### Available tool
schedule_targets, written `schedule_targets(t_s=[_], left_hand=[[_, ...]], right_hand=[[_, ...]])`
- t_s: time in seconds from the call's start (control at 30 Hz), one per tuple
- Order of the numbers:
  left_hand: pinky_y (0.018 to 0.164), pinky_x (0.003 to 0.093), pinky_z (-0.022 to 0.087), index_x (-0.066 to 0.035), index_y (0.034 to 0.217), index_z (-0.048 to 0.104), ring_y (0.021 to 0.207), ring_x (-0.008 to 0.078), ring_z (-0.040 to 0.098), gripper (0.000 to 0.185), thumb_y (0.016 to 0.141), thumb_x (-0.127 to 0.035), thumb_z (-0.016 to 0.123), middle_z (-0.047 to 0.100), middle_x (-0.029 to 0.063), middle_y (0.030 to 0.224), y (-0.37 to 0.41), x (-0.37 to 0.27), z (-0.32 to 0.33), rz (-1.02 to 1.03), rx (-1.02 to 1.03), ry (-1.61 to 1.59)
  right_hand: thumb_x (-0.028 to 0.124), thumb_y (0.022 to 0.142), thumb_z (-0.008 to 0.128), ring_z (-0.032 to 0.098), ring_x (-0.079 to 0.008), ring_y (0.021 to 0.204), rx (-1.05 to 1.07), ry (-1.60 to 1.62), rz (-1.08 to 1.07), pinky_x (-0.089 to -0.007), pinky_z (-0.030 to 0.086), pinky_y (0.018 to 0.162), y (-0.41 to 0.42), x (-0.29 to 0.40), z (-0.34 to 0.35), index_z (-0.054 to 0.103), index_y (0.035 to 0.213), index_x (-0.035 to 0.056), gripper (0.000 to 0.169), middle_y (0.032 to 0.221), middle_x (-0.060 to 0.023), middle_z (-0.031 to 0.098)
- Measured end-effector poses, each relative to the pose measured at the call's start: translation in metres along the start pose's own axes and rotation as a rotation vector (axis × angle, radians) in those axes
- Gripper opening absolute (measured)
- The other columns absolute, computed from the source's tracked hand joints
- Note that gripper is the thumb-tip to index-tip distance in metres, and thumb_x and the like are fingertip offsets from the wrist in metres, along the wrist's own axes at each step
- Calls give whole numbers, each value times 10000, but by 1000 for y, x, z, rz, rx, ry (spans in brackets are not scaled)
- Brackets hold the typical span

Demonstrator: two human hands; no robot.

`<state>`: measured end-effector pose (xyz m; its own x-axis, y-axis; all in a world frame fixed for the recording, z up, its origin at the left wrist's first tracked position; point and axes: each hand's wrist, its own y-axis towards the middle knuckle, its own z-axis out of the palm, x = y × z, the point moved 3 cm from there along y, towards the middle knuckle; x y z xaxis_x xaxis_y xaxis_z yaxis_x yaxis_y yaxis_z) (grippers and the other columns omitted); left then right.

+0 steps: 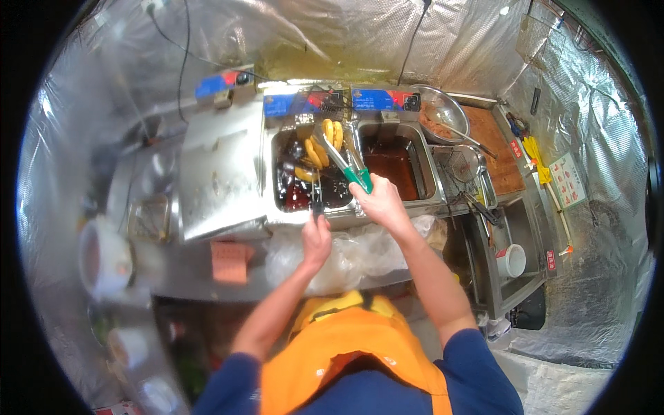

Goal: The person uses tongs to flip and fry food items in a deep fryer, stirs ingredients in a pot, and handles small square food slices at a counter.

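Observation:
My right hand [381,204] grips metal tongs with green handles [359,179]. Their jaws reach over the left fryer well [267,176], beside several golden, rounded fried pieces [316,153]; whether they pinch one cannot be told. Dark oil [293,192] fills that well. Around the black handle of a thin metal utensil [317,208] my left hand [316,238] is closed. The utensil's rods run up towards the lowest fried piece, and its far end is hidden among the food. A second well of brownish oil [389,171] lies to the right.
A metal lid [220,176] covers the unit's left part. Right of the wells stand a steel bowl of reddish food [436,116], a wire basket [456,168] and a sink [519,228] holding a white tub [513,261]. Plastic bags [342,259] lie along the front edge.

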<state>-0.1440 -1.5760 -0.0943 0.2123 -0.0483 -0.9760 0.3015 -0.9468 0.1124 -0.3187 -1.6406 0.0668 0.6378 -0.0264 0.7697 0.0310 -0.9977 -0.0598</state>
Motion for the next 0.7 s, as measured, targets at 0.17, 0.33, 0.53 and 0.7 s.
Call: schedule_targets(t_s=[0.17,0.33,0.53,0.7], left_hand=[[668,498,481,50,997,605,710,390,652,237,1079,-155,520,658,197,764,-4,-4,10,49,-28,91],[680,509,489,65,1071,596,744,405,663,229,1083,-150,517,674,219,806,-6,-16,5,48,-27,92],[673,460,505,62,1124,600,711,345,667,232,1090,-146,503,675,182,793,-4,-8,2,40,-16,51],[659,428,506,44,1176,588,696,295,660,225,1087,-143,500,653,151,766,3,-2,-3,8,8,-45]], right_hand=[[338,954,662,739,-498,919,-39,-300,-113,-526,599,855,-5,1,34,392,1379,-316,826,916,-377,716],[347,946,704,720,-499,930,-109,-216,-103,-544,567,844,5,-8,27,557,1232,-174,613,922,-337,720],[334,942,705,755,-421,848,-19,-175,-74,-525,571,800,14,-18,8,657,1122,-107,478,828,-279,732],[330,924,717,656,-210,706,98,213,85,-413,526,706,-10,-14,-10,719,1096,-13,383,738,-138,675]])
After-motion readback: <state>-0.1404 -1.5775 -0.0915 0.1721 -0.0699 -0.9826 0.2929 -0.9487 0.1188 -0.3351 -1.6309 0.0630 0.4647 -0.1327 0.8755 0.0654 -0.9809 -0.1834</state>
